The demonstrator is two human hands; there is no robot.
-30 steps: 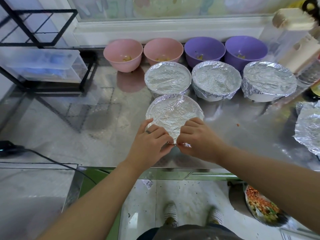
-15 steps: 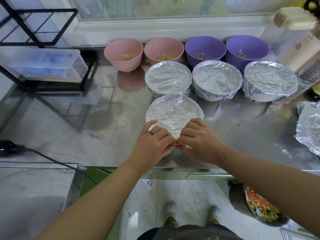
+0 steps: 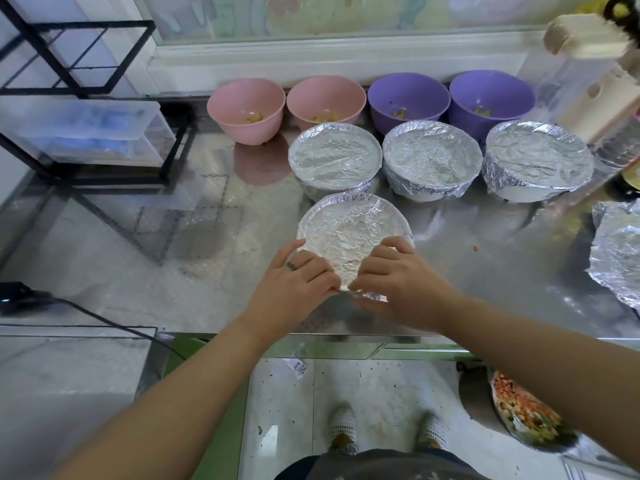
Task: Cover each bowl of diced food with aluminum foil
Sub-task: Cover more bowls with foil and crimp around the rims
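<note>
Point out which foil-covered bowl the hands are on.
The front bowl, alone in the near row: the left hand and right hand pinch its foil at the near rim. The other covered bowls stand untouched.

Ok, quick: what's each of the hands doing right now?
Left hand: closed, pinching the near edge of the foil.
Right hand: closed, pinching the same foil edge.

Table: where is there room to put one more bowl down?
Biggest bare patch: the counter left of the front covered bowl, between the black rack behind and the cable in front. A smaller one: between that bowl and the crumpled foil at right. Crowded at the back: pink bowls, purple bowls and covered bowls packed close.
</note>
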